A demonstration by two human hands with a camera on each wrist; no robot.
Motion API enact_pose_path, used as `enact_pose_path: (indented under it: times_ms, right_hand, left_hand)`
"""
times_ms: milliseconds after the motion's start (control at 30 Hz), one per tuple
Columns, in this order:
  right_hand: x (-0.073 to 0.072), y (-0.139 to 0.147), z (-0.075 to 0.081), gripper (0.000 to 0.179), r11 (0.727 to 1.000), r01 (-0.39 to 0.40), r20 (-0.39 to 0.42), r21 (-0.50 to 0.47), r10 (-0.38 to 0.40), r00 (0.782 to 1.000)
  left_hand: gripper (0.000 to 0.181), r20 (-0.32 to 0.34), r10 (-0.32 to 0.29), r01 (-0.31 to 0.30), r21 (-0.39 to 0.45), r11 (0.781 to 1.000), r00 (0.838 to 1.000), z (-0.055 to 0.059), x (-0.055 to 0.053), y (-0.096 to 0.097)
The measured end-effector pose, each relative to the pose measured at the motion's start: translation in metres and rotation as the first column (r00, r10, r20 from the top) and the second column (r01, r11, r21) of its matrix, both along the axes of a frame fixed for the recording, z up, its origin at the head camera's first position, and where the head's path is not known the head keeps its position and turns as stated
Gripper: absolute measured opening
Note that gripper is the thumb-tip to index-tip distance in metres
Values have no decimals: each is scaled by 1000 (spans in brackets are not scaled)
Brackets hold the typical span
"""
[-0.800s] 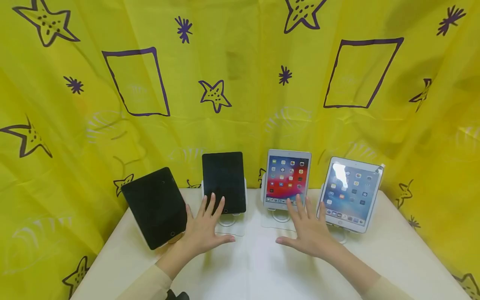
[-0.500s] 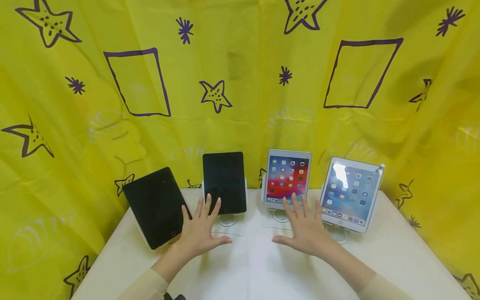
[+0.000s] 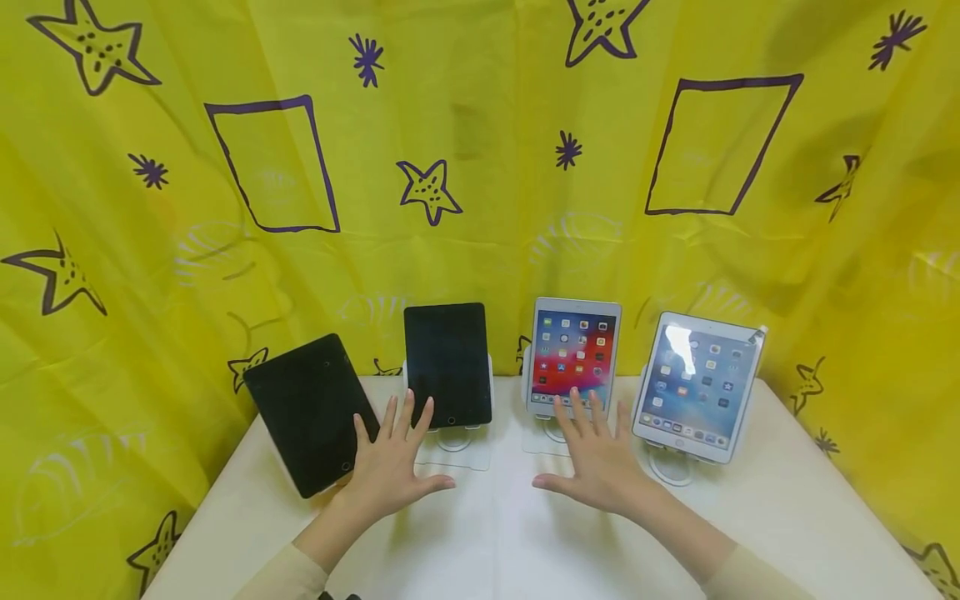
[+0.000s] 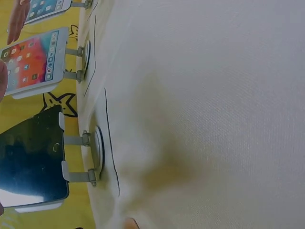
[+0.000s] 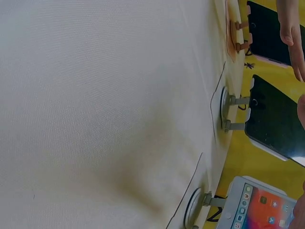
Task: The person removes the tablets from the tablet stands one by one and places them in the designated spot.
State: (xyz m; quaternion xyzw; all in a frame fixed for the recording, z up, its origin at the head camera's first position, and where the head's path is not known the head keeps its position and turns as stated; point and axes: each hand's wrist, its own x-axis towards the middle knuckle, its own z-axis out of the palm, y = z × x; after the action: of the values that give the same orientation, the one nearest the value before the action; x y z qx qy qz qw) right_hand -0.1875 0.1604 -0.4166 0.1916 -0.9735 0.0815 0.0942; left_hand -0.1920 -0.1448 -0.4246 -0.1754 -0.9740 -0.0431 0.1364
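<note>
At the far left, a tilted black tablet is standing just left of the left grip. This grip, a bare hand, is hovering with its fingers spread and its thumb pointing inward, and it is holding nothing. In the head view its little finger is overlapping that tablet; whether any fingertip is touching glass, I cannot tell.

Ahead and slightly right of this grip, a second black tablet is resting upright on its grey hinged stand.

Further right, a white iPad with a red-and-blue home screen is standing ahead and a little left of the right grip. This grip is also spreading its fingers and holding nothing; both grips are casting shadows on the counter.

Last, a white iPad with a pale-blue screen is leaning beyond the right grip, on its right.

In my judgement, holding the spread hands well means having both wrists steady and level, the thumbs apart, and the fingertips free of the screens and stands.
</note>
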Motion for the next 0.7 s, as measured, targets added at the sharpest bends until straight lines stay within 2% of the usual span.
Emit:
enact_pose_path:
  times_ms: [267, 533, 700]
  right_hand:
    - [-3, -9, -1, 105, 1000, -13, 12, -4, 13, 1000]
    - [-9, -12, -2, 102, 999, -20, -48, 30, 21, 999]
    - [-12, -19, 2, 102, 999, -39, -24, 5, 39, 999]
  left_hand:
    - [107, -28, 27, -29, -48, 998, 999, -3, 0, -5]
    - [108, -24, 60, -61, -54, 997, 998, -5, 1, -15]
    - [107, -49, 62, -65, -69, 995, 997, -5, 1, -22]
